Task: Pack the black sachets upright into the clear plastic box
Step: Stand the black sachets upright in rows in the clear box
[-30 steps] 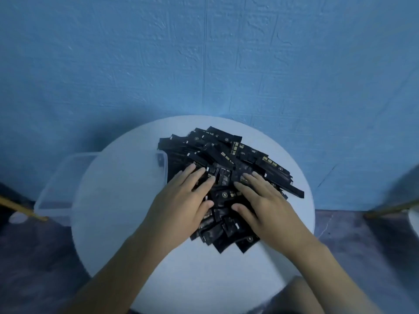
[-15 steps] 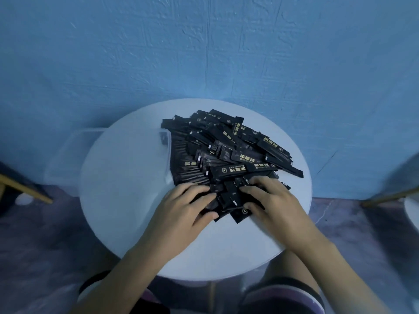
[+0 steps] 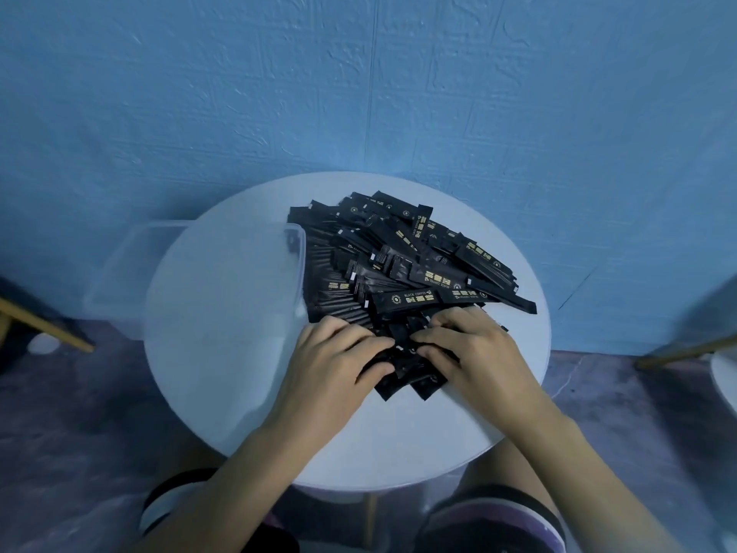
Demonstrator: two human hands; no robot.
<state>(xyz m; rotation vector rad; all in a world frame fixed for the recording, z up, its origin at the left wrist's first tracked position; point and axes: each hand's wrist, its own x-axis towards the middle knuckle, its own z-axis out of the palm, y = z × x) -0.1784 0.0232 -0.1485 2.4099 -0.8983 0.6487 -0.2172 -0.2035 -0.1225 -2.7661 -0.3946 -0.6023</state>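
Observation:
A loose pile of black sachets [image 3: 422, 265] with gold print covers the right half of the round white table [image 3: 379, 441]. The clear plastic box [image 3: 119, 269] lies on the table's left side, overhanging the edge, with its right rim against the pile. At the pile's near edge, my left hand [image 3: 339, 361] and my right hand [image 3: 474, 353] face each other. Their curled fingers press together a small bundle of sachets [image 3: 402, 365] from both sides. The bundle's near ends stick out below my fingers.
A blue textured wall [image 3: 359, 93] stands right behind the table. Wooden legs slant in at the far left [image 3: 44, 325] and far right [image 3: 686, 349], with a white object [image 3: 726, 377] at the right edge. My knees show under the table's near edge.
Both hands have slid from the top of the pile to its near edge. Their fingers went from flat to curled around a small bundle. The view has shifted.

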